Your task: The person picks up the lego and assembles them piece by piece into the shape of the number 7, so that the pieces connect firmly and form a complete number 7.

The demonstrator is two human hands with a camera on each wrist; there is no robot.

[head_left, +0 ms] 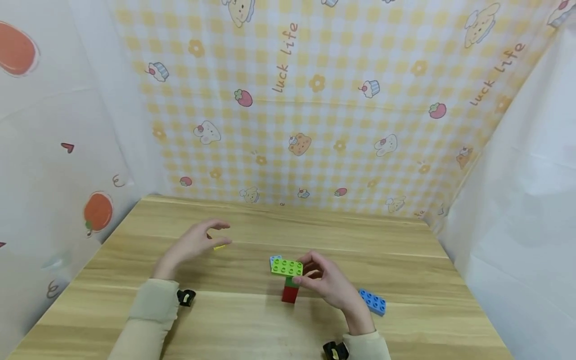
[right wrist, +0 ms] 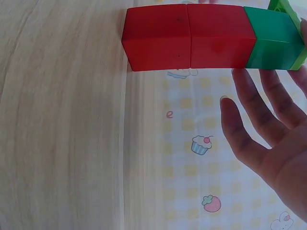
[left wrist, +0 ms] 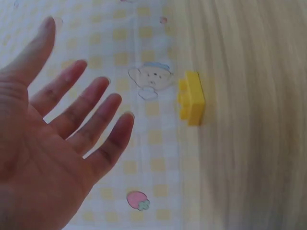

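Note:
A tower of two red bricks [right wrist: 157, 40] and a green brick [right wrist: 274, 39] stands upright on the table. Across its top lies a lime-green eight-stud brick [head_left: 287, 267], jutting out to the left. My right hand [head_left: 330, 282] pinches this lime brick at its right end, thumb in front and index finger behind; the other fingers spread out beside the tower in the right wrist view. Over on the left, my left hand [head_left: 193, 242] hovers with fingers apart and holds nothing. Close to it sits a yellow brick [left wrist: 194, 98], mostly hidden by the hand in the head view.
Right of the right forearm lies a blue brick [head_left: 372, 302] with studs up. A light blue brick [head_left: 273, 259] shows partly behind the lime one. Patterned cloth [head_left: 288, 110] hangs at the back of the wooden table [head_left: 238, 325], with white sheets on both sides.

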